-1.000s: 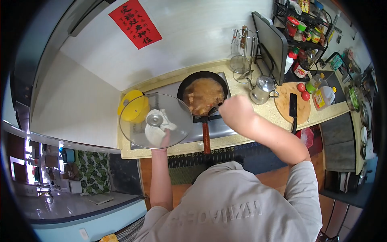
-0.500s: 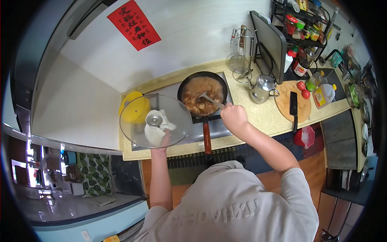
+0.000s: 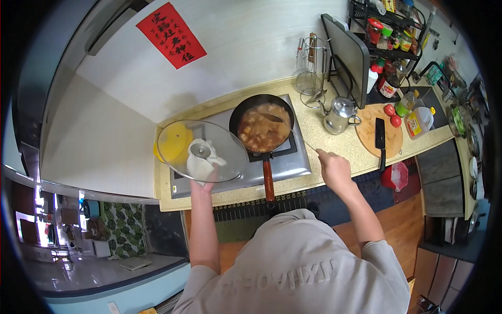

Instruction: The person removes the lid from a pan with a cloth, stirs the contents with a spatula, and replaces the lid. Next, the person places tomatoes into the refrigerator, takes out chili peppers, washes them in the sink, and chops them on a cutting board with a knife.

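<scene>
L hand (image 3: 205,184) grips lid (image 3: 200,150) w/ cloth (image 3: 200,168), edge nr pan (image 3: 236,118); R hand (image 3: 335,170) grips utensil (image 3: 273,118) inside.

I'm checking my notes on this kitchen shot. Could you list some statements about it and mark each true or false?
1. The left hand holds the lid and the right hand a utensil. True.
2. The pan stands on the stove. True.
3. The lid covers the pan. False: the lid is held up, off to the pan's left.
4. The knife lies on the board. True.
5. The board is left of the pan. False: it is to the right.
</scene>
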{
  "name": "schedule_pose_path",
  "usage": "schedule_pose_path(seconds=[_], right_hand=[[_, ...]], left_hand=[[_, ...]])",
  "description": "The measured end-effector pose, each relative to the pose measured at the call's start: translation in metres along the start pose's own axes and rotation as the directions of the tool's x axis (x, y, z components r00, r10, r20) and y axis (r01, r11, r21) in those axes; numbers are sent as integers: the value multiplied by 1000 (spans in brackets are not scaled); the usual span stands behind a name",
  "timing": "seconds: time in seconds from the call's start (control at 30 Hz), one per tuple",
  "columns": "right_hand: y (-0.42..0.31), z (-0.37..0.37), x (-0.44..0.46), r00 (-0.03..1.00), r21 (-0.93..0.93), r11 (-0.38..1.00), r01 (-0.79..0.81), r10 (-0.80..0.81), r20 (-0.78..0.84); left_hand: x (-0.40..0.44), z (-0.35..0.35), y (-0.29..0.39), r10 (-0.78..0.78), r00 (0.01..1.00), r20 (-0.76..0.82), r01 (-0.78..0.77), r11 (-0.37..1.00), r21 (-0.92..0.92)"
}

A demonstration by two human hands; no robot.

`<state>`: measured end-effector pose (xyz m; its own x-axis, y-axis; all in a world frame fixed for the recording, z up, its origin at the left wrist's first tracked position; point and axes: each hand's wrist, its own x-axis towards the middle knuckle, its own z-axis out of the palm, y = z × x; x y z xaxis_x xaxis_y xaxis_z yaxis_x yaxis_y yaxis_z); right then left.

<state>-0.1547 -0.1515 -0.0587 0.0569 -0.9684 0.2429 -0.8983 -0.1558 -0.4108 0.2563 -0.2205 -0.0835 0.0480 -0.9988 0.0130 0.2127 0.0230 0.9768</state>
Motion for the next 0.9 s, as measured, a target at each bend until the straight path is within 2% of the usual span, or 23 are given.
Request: schedule_pose_path(seconds=[0.03,0.07,0.1,0.13,0.2,0.23,0.3,0.53,0.63,0.67,0.73,0.77,0.83,0.87,0.9], right_hand=[[-6,-6,-8,998,45,997,-61,60,8],[-5,-2,-17,998,47,997,-64,63,7],[-1,3,-25,996,90,992,-91,92,-15],[3,6,-33,992,133,984,-116,122,-35],[8,5,-43,990,151,980,-134,139,-29],[7,2,-47,985,158,974,-163,169,-27],[7,1,-51,979,167,966,-197,204,-27],[13,6,-62,958,236,935,-263,282,-48],[14,8,-65,951,260,922,-289,308,-37],[13,8,-65,947,275,913,-301,320,-25],[13,11,-66,939,306,895,-323,344,-15],[13,12,-69,931,335,878,-343,364,0],[18,14,-74,921,372,853,-366,390,13],[20,15,-78,911,409,826,-388,412,31],[25,20,-83,909,409,824,-391,416,30]], left_hand=[[2,7,10,-1,1000,3,1,1000,4],[6,14,21,-131,991,18,129,929,-346],[10,20,29,-245,966,76,235,724,-648],[17,19,25,-246,966,77,236,726,-646],[30,18,23,-131,966,221,231,819,-526],[33,23,26,-131,966,222,231,822,-520],[37,36,32,-252,967,29,239,868,-436],[74,59,36,-275,961,18,272,933,-237],[94,63,34,-304,952,23,304,952,26],[100,68,32,-304,952,28,303,952,29],[110,85,30,-251,962,-106,263,957,123],[118,86,25,-252,963,-101,263,957,125],[136,87,10,-115,992,58,91,944,318],[141,90,8,-117,991,63,91,944,318],[142,98,11,-133,988,75,84,882,464]])
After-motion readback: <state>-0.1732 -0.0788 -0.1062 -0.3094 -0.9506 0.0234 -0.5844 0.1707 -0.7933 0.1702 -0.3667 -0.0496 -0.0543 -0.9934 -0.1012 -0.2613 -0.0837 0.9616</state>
